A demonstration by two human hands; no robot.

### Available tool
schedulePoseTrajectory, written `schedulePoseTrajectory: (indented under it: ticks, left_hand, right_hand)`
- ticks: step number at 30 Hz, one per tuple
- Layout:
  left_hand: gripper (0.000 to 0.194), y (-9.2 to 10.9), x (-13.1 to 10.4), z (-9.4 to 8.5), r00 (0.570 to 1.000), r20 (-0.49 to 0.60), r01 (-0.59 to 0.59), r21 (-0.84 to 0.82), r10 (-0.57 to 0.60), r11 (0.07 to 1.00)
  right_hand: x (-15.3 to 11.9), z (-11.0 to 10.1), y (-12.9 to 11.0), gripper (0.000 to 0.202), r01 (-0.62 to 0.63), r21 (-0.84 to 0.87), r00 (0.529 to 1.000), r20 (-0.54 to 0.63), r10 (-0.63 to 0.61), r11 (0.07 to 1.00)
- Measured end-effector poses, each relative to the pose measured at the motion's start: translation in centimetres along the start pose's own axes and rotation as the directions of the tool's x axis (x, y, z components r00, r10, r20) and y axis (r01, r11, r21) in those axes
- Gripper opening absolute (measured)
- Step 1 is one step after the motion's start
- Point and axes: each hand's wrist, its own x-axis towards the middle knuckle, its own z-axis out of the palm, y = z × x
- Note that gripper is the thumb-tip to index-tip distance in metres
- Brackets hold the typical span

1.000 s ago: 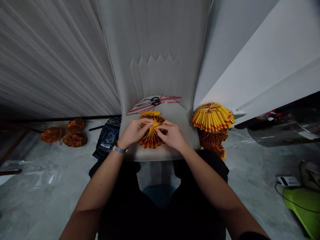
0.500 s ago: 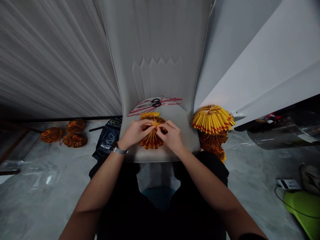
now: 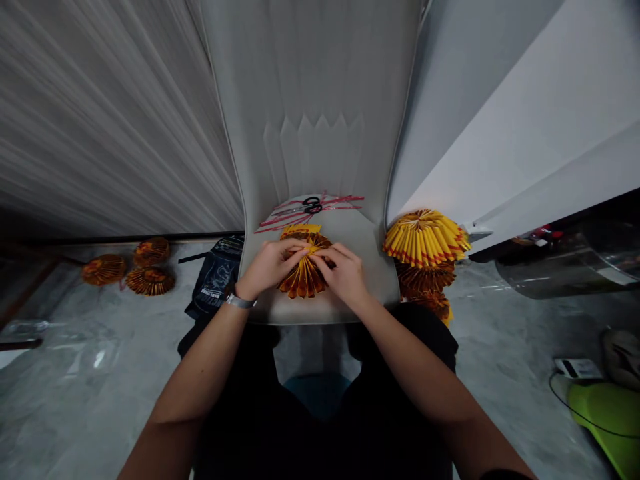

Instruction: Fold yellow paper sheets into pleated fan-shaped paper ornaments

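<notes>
- where's the pleated paper fan [image 3: 304, 277]?
- on the chair [image 3: 345, 230], in front of the scissors [image 3: 312, 205] and red strips [image 3: 280, 219].
- and each grip?
- left hand [image 3: 267, 267] and right hand [image 3: 345, 272] both have fingertips pinched on its middle, close to each other.

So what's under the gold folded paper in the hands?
The chair seat shows around the gold folded paper, and a yellow piece pokes out at its far edge. Whatever lies right beneath is covered by the folds, so I can't tell.
</notes>
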Motion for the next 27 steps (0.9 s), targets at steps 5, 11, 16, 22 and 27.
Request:
schedulePoseTrajectory:
  ticks: [5, 11, 16, 22, 27]
  left_hand:
    - [0.031, 0.0, 0.1, 0.1, 1.0, -0.023, 0.013, 0.003, -0.013, 1.0]
    - [0.03, 0.3, 0.1, 0.3, 0.999, -0.041, 0.012, -0.013, -0.013, 1.0]
    - [0.029, 0.3, 0.1, 0.4, 0.998, -0.051, 0.026, -0.012, -0.026, 1.0]
    - [0.03, 0.3, 0.2, 0.4, 0.999, -0.045, 0.03, -0.004, -0.03, 1.0]
    - [0.032, 0.8, 0.2, 0.2, 1.0, -0.024, 0.02, 0.039, -0.019, 0.999]
  right_hand:
    - [0.0, 0.3, 0.1, 0.018, -0.02, -0.034, 1.0, -0.021, 0.02, 0.999]
    - [-0.1, -0.8, -0.7, 0.017, 0.056, -0.106, 0.992, 0.118, -0.044, 0.993]
    - [0.3, -1.4, -0.8, 0.012, -0.067, -0.07, 0.968, 0.236, 0.081, 0.995]
    - [0.3, -0.7, -0.5, 0.013, -0.112, -0.028, 0.99, 0.082, 0.114, 0.993]
    - [0.1, -0.3, -0.3, 0.015, -0.052, -0.068, 0.998, 0.024, 0.054, 0.996]
